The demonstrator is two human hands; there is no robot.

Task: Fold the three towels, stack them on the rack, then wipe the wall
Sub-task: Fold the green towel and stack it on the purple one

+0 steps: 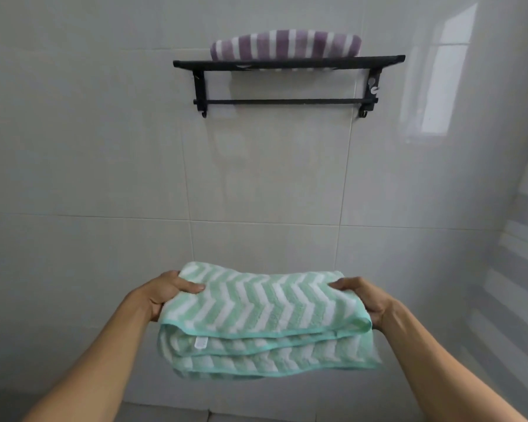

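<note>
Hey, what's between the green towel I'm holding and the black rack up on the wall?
Only bare tiled wall, in the head view. The green towel sits well below the rack, nothing between.

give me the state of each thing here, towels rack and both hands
green zigzag towel: folded, held in the air below the rack
purple striped towel: folded, lying on the rack's top shelf
rack: mounted on the wall, lower bar bare
left hand: grips the green towel's left end
right hand: grips its right end
</note>
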